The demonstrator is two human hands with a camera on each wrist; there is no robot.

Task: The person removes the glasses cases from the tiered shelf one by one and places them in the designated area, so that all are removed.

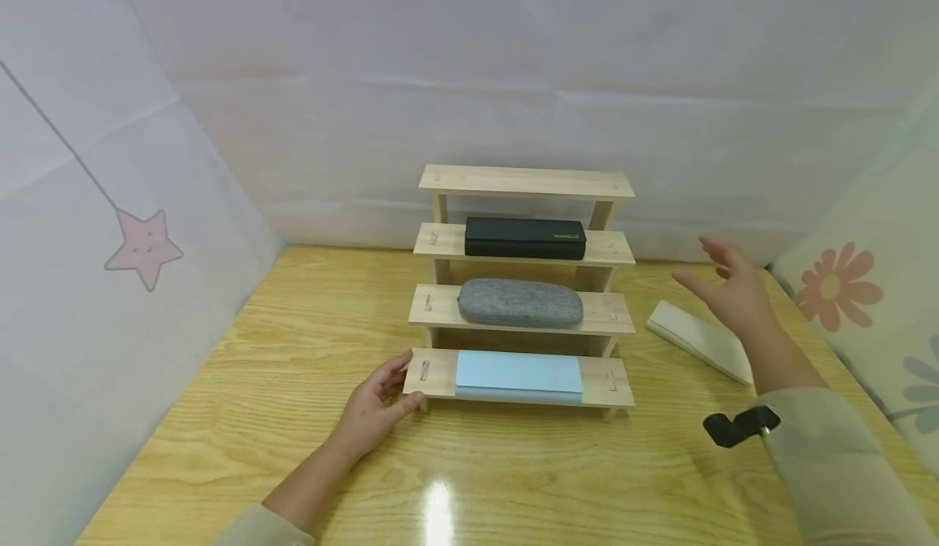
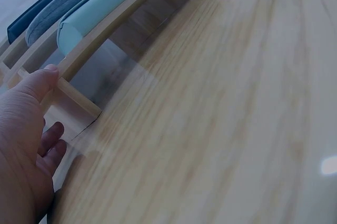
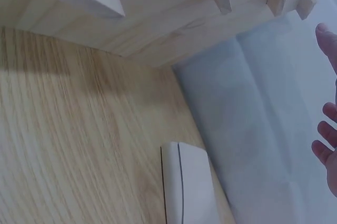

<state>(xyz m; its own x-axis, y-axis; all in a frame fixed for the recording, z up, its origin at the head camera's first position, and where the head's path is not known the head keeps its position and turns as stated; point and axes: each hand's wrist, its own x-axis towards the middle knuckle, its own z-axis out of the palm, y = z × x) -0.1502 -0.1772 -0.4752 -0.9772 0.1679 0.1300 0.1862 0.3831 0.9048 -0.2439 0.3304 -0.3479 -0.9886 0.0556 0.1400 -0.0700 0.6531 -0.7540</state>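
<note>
Steadying the stepped wooden rack (image 1: 522, 181) at its lowest tier, the left hand (image 1: 377, 403) has its thumb on top of the shelf's left end and its fingers curled against the front edge; the left wrist view shows the thumb (image 2: 45, 76) lying on the slat, fingers loosely bent below. Three cases sit centred on the tiers, long axes running left to right: light blue case (image 1: 518, 372) on the bottom shelf, grey fabric case (image 1: 520, 302) above it, black case (image 1: 525, 238) on the third. Top shelf bare.

Right of the rack, a white case (image 1: 698, 338) lies on the wooden table (image 1: 293, 350), long axis angled from back-left to front-right, well apart from the rack's right leg. The right hand (image 1: 726, 289) hovers just above it, fingers spread and straight, holding nothing; right wrist view shows the white case (image 3: 187, 187) below and left of the fingertips (image 3: 326, 147).

Judgement: the right hand is much the nearer to the white case, which lies down and slightly right of the palm.
</note>
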